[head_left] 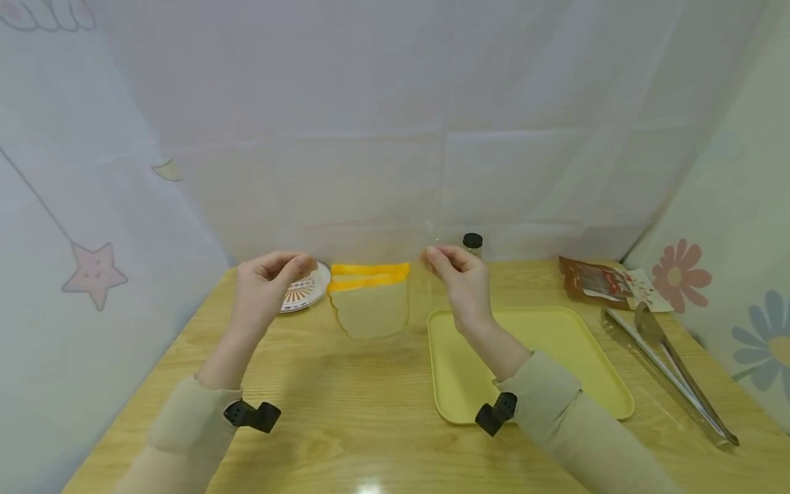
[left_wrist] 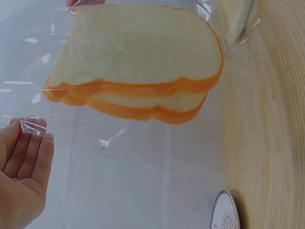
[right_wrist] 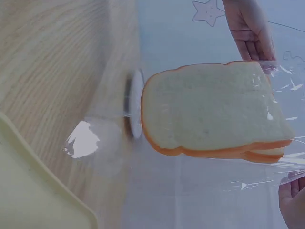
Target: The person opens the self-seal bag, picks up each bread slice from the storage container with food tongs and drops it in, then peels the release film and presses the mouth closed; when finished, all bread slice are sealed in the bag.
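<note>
Two slices of bread (head_left: 370, 312) with orange crusts hang over the middle of the table, inside a clear plastic bag (right_wrist: 83, 140). On the left, my left hand (head_left: 262, 288) pinches the bag's upper edge between thumb and fingers. My right hand (head_left: 463, 285) pinches the same edge on the right, so the film stretches between both hands. In the left wrist view, the bread (left_wrist: 143, 47) shows through the film, one slice overlapping the other, and a flap of plastic lies across the left hand's fingertips (left_wrist: 31, 129). How far the bag's mouth is spread, I cannot tell.
A patterned white plate (head_left: 302, 291) sits behind my left hand. Under my right forearm lies a yellow tray (head_left: 555, 357). Metal tongs (head_left: 673, 370) and a brown food pouch (head_left: 607, 281) are at the right. A black-lidded jar (head_left: 472, 241) stands at the back by the wall.
</note>
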`<state>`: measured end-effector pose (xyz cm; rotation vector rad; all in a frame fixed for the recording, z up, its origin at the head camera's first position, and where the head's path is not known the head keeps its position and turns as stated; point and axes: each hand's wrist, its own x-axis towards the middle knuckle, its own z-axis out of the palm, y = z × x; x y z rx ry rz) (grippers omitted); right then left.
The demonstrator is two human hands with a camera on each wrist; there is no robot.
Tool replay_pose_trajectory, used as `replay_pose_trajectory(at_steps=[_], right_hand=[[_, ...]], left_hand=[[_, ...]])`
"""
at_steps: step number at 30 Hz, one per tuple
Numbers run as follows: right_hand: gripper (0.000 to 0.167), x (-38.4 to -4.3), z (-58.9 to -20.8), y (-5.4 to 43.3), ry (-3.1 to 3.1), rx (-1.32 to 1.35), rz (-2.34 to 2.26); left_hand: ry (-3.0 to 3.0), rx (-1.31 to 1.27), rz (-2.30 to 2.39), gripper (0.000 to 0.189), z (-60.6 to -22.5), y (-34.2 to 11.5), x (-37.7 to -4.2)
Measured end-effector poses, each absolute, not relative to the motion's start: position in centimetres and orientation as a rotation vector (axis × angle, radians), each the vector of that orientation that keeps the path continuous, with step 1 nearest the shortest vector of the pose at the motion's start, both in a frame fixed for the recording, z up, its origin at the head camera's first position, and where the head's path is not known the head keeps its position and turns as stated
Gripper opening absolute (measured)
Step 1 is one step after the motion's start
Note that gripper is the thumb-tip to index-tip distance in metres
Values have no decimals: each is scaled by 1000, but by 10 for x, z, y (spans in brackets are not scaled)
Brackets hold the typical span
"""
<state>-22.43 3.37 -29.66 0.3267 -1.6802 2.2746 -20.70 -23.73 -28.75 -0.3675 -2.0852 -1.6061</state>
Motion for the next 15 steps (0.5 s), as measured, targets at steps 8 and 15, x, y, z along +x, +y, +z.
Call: replay_pose_trajectory(at_steps=[8, 15], right_hand=[[10, -216, -284, 34, -1651, 461, 2276], [13, -208, -282, 36, -1589, 548, 2229]], left_hand=[[-1821, -341, -1770, 22, -286, -220, -198], [-1712, -439, -1701, 14, -280, -220, -182]])
